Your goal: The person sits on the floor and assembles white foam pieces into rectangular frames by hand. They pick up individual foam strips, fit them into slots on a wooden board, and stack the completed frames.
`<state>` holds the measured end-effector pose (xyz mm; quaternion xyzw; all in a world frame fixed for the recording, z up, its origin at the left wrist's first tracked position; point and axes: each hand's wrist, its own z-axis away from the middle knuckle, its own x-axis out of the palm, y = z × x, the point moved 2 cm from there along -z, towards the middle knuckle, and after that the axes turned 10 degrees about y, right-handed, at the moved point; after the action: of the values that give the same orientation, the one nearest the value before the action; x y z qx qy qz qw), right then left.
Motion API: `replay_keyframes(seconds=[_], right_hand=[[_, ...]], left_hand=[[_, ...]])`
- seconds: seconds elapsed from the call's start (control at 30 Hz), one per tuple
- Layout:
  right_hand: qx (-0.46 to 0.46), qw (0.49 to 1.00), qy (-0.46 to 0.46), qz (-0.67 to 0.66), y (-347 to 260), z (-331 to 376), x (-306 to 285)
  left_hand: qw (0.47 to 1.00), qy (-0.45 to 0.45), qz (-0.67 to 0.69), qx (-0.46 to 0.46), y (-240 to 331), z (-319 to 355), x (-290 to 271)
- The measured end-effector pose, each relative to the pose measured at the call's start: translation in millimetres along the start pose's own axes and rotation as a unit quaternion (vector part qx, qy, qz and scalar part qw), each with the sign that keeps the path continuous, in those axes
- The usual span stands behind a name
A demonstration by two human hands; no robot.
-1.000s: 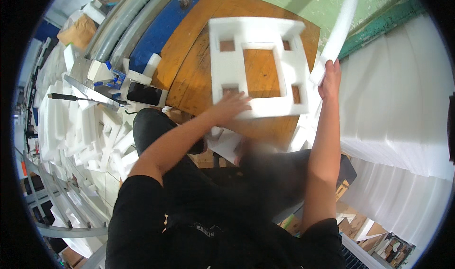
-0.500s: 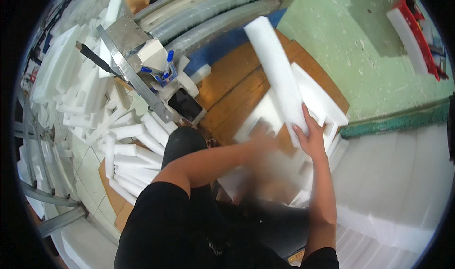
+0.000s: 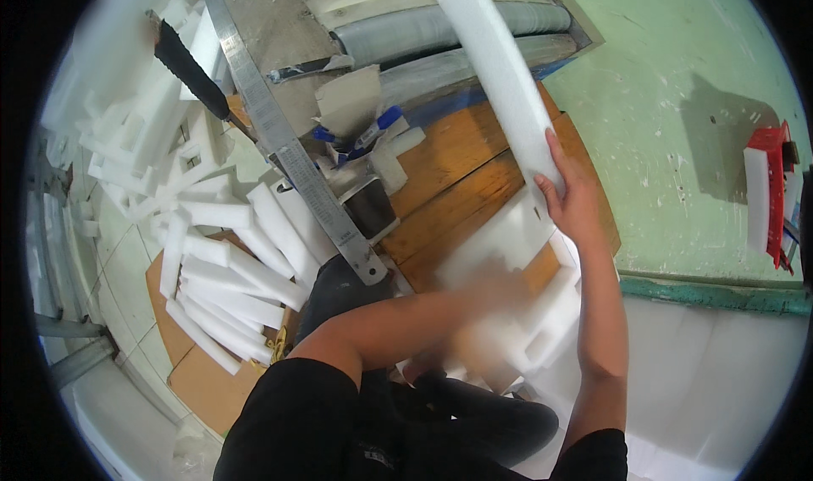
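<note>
Head view: right hand (image 3: pixel 579 200) curled round the lower end of a white foam bar (image 3: pixel 500 70), upper centre, not yet set down; left hand (image 3: pixel 494 307) blurred, opening and hold untellable, near cut-out foam block (image 3: pixel 495 242), centre; loose bars (image 3: pixel 241 299) already heaped left, remainder unclear.

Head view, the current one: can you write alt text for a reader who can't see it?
A person's right hand holds a long white foam bar above a brown wooden tabletop. The left hand, blurred, is near a white foam frame; at left are a metal ruler and a pile of white foam strips.
</note>
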<state>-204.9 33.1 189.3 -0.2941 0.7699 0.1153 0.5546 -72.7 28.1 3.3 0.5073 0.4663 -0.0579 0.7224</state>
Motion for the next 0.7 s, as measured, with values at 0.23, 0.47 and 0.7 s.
replay_keyframes(seconds=[0.23, 0.47, 0.7], right_hand=[[-0.04, 0.997, 0.04, -0.054, -25.2, -79.3, 21.8], [-0.061, 0.993, 0.087, -0.06, -47.8, -170.8, 61.9], [-0.063, 0.992, 0.107, 0.016, -69.4, -262.2, 89.3]], left_hand=[[1.0, 0.01, 0.011, -0.015, -6.4, 26.7, -46.8], [0.997, -0.001, 0.074, -0.025, -23.5, 29.3, -40.8], [0.998, -0.013, 0.053, -0.033, -26.8, 29.5, -46.0]])
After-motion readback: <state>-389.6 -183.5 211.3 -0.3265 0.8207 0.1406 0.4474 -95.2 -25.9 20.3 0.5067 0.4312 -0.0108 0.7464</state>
